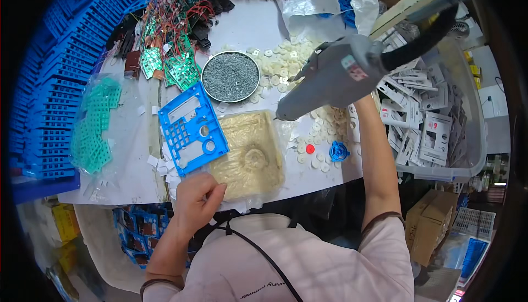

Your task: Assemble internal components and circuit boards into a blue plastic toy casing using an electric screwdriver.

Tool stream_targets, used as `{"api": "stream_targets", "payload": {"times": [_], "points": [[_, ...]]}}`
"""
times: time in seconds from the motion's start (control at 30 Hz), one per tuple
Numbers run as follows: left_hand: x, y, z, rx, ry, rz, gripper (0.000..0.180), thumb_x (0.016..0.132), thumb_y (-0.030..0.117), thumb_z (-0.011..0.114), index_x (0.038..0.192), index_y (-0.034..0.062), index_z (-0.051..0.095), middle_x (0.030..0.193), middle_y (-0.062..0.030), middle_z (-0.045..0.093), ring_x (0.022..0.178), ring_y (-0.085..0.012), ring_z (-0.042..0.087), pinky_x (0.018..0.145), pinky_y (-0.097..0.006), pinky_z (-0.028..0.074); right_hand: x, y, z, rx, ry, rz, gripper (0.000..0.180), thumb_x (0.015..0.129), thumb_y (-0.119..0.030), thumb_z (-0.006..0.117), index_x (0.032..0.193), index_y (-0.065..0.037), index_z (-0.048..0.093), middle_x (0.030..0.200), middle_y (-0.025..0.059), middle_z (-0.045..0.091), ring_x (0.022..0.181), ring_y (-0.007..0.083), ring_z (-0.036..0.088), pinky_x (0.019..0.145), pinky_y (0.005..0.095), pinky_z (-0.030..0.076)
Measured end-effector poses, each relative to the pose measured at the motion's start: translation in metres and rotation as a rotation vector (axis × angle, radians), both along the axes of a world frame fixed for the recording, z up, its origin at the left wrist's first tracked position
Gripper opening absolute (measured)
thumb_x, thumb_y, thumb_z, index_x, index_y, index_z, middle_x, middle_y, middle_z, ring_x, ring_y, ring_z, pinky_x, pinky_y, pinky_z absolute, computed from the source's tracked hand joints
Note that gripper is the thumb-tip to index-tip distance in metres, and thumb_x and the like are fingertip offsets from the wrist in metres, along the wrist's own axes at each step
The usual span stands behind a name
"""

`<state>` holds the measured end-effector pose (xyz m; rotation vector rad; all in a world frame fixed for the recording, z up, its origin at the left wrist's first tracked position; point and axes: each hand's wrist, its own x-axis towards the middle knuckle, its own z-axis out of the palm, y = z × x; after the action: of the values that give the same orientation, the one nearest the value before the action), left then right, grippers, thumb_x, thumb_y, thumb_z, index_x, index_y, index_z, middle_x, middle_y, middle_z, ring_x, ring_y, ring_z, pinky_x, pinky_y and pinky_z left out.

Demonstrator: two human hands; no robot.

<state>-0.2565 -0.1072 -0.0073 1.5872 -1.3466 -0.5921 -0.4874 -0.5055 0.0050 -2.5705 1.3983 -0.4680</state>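
Observation:
My left hand [198, 198] is closed at the table's front edge, fingers curled under and thumb on top. Whatever they may hold is hidden. Just beyond it a blue plastic panel [218, 137] with a keypad grid and round and rectangular openings lies tilted, partly over a flat tan pad [250, 153] wrapped in clear film. From the right, my right forearm [379, 153] reaches in under a grey power screwdriver [330, 79] on a black cable. The screwdriver covers my right hand, so its grip does not show. Past the panel stands a round dish of small screws [231, 76].
Pale round discs [322, 131] lie around the tool, with a red disc [310, 148] and a blue round part [339, 151]. Stacked blue panels [52, 115] line the left, near bagged green pieces [96, 126]. Wired circuit boards [173, 38] sit behind. A bin [476, 153] holds white parts.

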Motion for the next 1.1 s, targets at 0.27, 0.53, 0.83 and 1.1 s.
{"api": "stream_targets", "payload": {"times": [0.27, 0.53, 0.83, 1.1], "points": [[-0.003, 0.003, -0.005, 0.015, 0.071, 0.027, 0.019, 0.086, 0.003, 0.072, 0.072, 0.0031, 0.060, 0.064, -0.0090, 0.056, 0.054, -0.0235, 0.054, 0.051, -0.035, 0.039, -0.023, -0.115, -0.072, 0.019, -0.288, 0.233, 0.030, 0.087, -0.024, 0.075, 0.106, -0.001, 0.072, 0.094, 0.0112, 0.073, 0.085, 0.0211, 0.068, 0.079, 0.0354, 0.055], [-0.008, -0.012, 0.004, 0.047, 0.081, -0.057, 0.008, 0.087, -0.002, 0.068, 0.083, 0.0009, 0.062, 0.079, -0.0093, 0.066, 0.065, -0.0211, 0.061, 0.060, -0.032, 0.047, -0.019, -0.072, -0.061, -0.047, -0.132, 0.065, 0.032, 0.083, -0.020, 0.075, 0.109, -0.001, 0.072, 0.087, 0.0067, 0.072, 0.075, 0.0138, 0.066, 0.068, 0.0286, 0.052], [-0.026, -0.010, 0.005, 0.171, 0.537, -0.019, 0.003, 0.097, -0.002, 0.060, 0.095, -0.0017, 0.062, 0.107, -0.0145, 0.070, 0.079, -0.0128, 0.066, 0.070, -0.025, 0.055, -0.063, 0.018, -0.026, 0.168, -0.780, -0.165, 0.026, 0.089, -0.006, 0.068, 0.115, 0.000, 0.069, 0.090, 0.0019, 0.066, 0.076, 0.0085, 0.059, 0.068, 0.0244, 0.047], [-0.063, -0.044, 0.013, 0.336, 1.191, -0.212, 0.005, 0.102, 0.004, 0.060, 0.102, 0.0006, 0.056, 0.122, -0.0154, 0.065, 0.100, -0.0158, 0.069, 0.088, -0.029, 0.057, -0.046, 0.250, -0.006, 0.009, -0.762, 0.297, 0.032, 0.073, 0.009, 0.074, 0.103, -0.002, 0.069, 0.092, 0.0070, 0.063, 0.086, 0.0227, 0.059, 0.071, 0.0332, 0.049]]}}
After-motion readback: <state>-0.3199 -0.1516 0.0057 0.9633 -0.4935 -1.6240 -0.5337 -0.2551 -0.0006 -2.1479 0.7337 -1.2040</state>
